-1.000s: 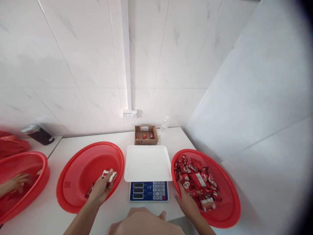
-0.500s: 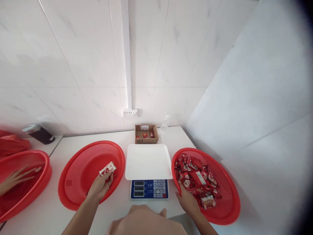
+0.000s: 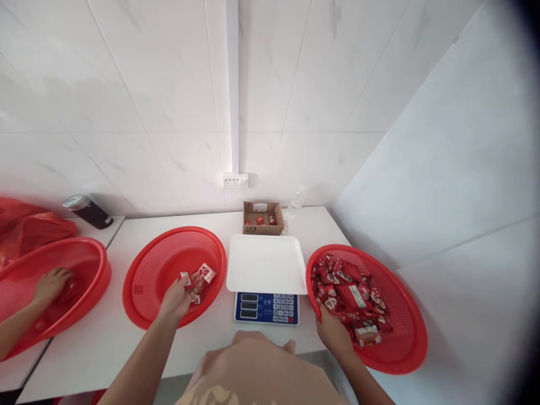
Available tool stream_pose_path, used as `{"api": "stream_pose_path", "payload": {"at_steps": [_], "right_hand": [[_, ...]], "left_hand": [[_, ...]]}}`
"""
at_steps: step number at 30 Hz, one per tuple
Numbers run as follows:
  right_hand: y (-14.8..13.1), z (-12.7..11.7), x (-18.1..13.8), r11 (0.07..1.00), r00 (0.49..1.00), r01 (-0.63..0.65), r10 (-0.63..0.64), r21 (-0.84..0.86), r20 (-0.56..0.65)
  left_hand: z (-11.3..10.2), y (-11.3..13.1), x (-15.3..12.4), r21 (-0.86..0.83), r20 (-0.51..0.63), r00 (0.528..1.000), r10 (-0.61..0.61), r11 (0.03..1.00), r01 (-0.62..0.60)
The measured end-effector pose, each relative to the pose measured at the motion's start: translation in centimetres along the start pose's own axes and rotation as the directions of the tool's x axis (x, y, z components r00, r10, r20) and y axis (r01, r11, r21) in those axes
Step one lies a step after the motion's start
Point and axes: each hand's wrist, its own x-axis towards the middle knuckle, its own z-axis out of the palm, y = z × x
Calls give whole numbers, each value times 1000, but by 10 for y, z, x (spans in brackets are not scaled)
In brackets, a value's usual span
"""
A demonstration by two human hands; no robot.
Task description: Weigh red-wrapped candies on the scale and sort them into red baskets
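Packets (image 3: 202,275) the left hand (image 3: 179,298) was holding up are now down in the centre-left basket (image 3: 145,270), its fingers on them but grip unclear, while the right hand (image 3: 333,333) sits on candy (image 3: 352,293) in the lower-right basket (image 3: 411,351), grip hidden.

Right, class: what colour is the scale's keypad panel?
The keypad panel is blue, clearest in the head view.

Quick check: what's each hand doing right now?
Left hand: fingers on red-and-white packets in the left basket; grip cannot be told.
Right hand: at the rim of the right basket, touching candy packets; hold cannot be told.
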Motion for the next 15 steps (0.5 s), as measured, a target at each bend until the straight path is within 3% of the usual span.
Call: {"api": "stream_pose_path", "payload": {"at_steps": [11,15], "right_hand": [[3,-2,-2,998,999,-26,27,-52,18],[5,1,0,998,1000,-24,24,-50,7]], "left_hand": [[-20,-1,21,159,32,987,155,975,-158],[-27,-1,26,432,106,973,206,872,-231]]}}
